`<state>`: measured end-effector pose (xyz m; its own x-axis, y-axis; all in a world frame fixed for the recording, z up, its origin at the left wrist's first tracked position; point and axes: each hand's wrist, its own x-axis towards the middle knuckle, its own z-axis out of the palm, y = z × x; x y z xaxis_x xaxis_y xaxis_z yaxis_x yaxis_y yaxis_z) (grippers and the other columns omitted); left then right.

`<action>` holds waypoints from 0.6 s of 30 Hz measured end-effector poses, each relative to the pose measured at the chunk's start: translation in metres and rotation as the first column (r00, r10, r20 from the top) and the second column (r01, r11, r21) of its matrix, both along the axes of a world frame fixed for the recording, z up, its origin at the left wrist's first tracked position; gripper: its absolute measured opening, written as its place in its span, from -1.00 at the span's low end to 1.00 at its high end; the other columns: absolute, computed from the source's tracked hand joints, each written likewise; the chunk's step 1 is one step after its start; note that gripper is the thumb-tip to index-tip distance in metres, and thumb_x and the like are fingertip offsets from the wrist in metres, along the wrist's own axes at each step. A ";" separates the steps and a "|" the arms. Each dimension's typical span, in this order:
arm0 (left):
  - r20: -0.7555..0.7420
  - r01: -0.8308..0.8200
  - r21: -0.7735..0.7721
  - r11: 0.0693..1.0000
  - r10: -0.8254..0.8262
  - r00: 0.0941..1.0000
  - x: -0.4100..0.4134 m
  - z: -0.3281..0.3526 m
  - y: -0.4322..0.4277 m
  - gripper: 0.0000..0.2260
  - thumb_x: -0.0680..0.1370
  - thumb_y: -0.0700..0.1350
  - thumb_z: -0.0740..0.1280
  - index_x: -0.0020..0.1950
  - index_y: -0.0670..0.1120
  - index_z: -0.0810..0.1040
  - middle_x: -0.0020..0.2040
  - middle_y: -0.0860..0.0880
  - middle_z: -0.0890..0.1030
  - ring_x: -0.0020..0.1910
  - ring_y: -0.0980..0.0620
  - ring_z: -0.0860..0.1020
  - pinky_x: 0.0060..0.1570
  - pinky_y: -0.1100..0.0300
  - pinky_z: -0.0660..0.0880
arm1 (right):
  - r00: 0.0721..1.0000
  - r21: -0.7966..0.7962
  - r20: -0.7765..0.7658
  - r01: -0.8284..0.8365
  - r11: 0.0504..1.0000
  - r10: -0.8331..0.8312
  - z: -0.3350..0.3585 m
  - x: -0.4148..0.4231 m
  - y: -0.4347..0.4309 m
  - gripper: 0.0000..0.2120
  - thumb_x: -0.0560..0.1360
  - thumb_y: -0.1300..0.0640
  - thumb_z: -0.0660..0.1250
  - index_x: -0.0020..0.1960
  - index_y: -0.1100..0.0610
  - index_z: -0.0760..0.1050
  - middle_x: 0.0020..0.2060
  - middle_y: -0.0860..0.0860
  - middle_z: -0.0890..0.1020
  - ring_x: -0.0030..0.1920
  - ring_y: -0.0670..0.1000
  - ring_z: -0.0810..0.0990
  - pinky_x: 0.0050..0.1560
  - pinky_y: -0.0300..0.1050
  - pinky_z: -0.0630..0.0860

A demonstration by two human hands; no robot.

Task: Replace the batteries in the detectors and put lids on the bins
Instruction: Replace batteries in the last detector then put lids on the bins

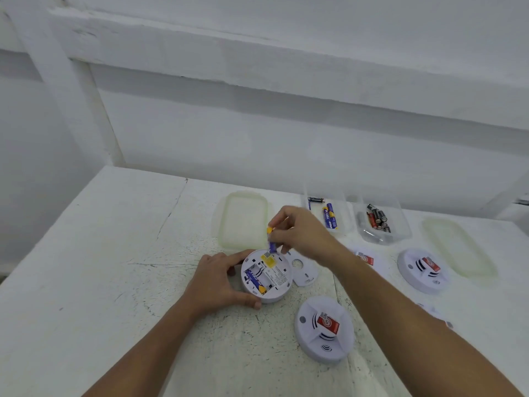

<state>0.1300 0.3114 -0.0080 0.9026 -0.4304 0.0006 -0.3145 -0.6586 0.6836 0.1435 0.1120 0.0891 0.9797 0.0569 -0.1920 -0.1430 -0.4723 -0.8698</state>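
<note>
On the worktop (pixel 120 253) the left hand (pixel 217 279) grips the upturned detector (pixel 276 279) by its rim, fingers curled round it, and one battery (pixel 255 281) lies in its bay. The right hand (pixel 300 233) pinches a second battery (pixel 272 245) upright just above the detector's far edge, and the cover (pixel 305 272) lies just to its right. Behind stand the left bin (pixel 345 224) with blue cells and the right bin (pixel 400 233) with dark cells, both open, flanked by the left lid (pixel 243 222) and the right lid (pixel 458 247). A near detector (pixel 325 329) and a far detector (pixel 423 270) lie face up.
</note>
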 end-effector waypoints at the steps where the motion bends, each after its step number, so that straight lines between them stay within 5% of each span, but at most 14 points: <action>1: 0.000 0.002 0.002 1.000 -0.002 1.000 0.000 0.000 0.000 -0.21 0.00 0.49 0.45 0.19 0.52 0.30 -0.08 0.18 0.57 -0.09 0.26 0.44 0.03 0.39 0.20 | 1.000 -0.068 0.000 -0.031 0.997 0.031 -0.008 -0.005 0.004 -0.86 0.37 0.32 0.41 -0.13 0.17 0.51 -0.31 0.10 0.64 -0.41 -0.02 0.59 -0.34 -0.13 0.58; 12: -0.010 0.003 -0.030 1.000 -0.003 1.000 0.001 -0.007 0.000 -0.20 -0.04 0.56 0.37 0.17 0.55 0.27 -0.08 0.14 0.60 -0.06 0.19 0.46 0.11 0.23 0.27 | 0.943 -0.373 0.169 -0.208 0.904 0.287 -0.034 -0.033 0.025 -0.92 0.39 0.25 0.32 -0.11 0.17 0.49 -0.23 0.07 0.61 -0.21 0.01 0.58 -0.21 -0.03 0.56; 18: -0.009 0.002 -0.028 1.000 -0.002 1.000 -0.001 -0.003 0.000 -0.22 -0.03 0.55 0.37 0.18 0.53 0.28 -0.09 0.14 0.59 -0.08 0.20 0.47 0.09 0.22 0.26 | 0.921 -0.573 0.122 -0.240 0.784 0.371 -0.039 -0.030 0.019 -0.85 0.42 0.06 0.34 -0.02 -0.03 0.51 0.00 -0.05 0.48 0.06 -0.02 0.35 0.03 -0.08 0.22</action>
<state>0.1291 0.3113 -0.0108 0.9019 -0.4318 0.0049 -0.3096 -0.6387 0.7044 0.1137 0.1309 0.0505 0.9475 0.3124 -0.0685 0.2498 -0.8565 -0.4517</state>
